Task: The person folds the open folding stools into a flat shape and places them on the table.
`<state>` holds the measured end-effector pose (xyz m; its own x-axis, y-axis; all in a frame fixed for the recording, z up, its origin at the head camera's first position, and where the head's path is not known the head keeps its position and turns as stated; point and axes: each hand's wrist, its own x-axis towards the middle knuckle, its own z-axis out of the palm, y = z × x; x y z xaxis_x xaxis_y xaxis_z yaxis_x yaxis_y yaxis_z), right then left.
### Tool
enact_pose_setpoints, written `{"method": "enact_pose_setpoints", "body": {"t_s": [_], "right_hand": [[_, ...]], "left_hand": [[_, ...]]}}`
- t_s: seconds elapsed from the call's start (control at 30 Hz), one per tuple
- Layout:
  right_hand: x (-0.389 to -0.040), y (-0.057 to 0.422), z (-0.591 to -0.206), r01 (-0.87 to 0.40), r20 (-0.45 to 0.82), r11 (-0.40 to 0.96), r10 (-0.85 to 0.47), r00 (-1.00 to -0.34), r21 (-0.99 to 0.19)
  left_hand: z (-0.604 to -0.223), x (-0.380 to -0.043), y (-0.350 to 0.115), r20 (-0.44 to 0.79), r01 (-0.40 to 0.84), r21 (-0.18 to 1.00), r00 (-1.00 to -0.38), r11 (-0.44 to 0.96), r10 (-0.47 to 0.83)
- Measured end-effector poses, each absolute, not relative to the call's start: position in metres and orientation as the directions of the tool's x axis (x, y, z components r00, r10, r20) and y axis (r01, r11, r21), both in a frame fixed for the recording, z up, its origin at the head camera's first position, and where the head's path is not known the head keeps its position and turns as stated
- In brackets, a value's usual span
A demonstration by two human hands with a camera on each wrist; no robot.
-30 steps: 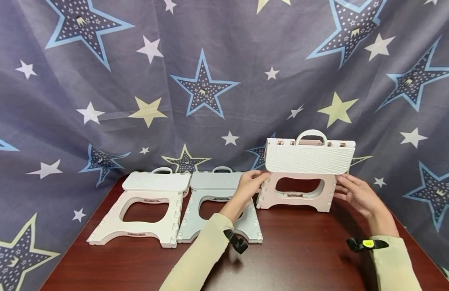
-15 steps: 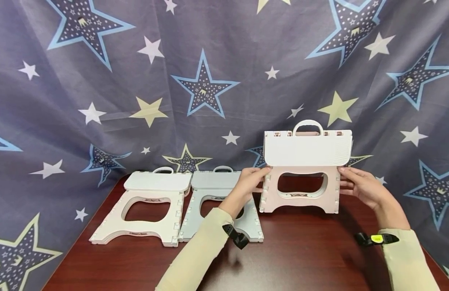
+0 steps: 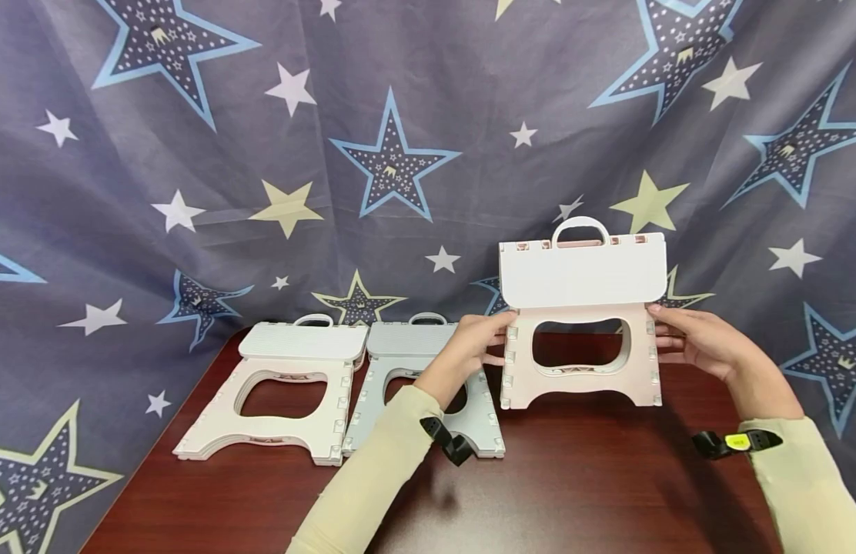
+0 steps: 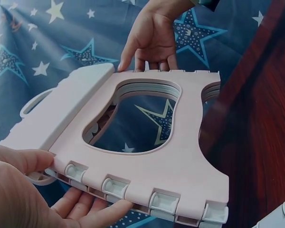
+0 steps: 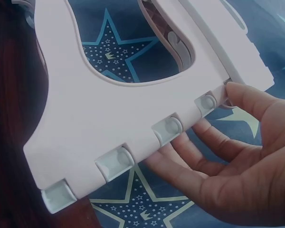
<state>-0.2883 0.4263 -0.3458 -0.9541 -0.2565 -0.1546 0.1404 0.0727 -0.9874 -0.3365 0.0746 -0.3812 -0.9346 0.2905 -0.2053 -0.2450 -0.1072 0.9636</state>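
Note:
A folded pink-and-white folding stool (image 3: 580,392) is held upright between both hands at the right of the head view, its white seat flap and carry handle at the top. My left hand (image 3: 464,350) grips its left side edge, thumb on the front and fingers behind. On the opposite edge my right hand (image 3: 719,346) pinches it the same way, just below the flap. In the left wrist view the pink panel (image 4: 190,128) shows its large cutout and the hinge slots along the edge. The right wrist view has the thumb against the panel (image 5: 118,109) and fingers curled underneath.
A folded white stool (image 3: 324,431) lies at the left of the dark red table (image 3: 573,492). Beside it lies a folded grey-blue stool (image 3: 372,415), partly covered by the left arm. A star-patterned curtain (image 3: 393,254) hangs close behind the table.
The pink-and-white stool has risen and tilted more upright, its front now facing me more squarely. Both hands have moved with it, the right one slightly outward. The other two stools stay in place.

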Motion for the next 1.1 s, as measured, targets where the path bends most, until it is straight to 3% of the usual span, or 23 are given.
{"method": "enact_pose_setpoints", "body": {"t_s": [0.43,1.1], "right_hand": [[-0.292,0.421,-0.334,0.232,-0.278,0.248,-0.172,-0.945,-0.941],[-0.297,0.417,-0.342,0.375,-0.413,0.247,-0.125,-0.902,-0.894]], "left_hand": [[-0.38,-0.338,0.075,-0.273,-0.312,0.946,-0.912,-0.088,0.305],[-0.389,-0.339,0.072,-0.315,-0.357,0.931,-0.889,-0.071,0.333]]}}
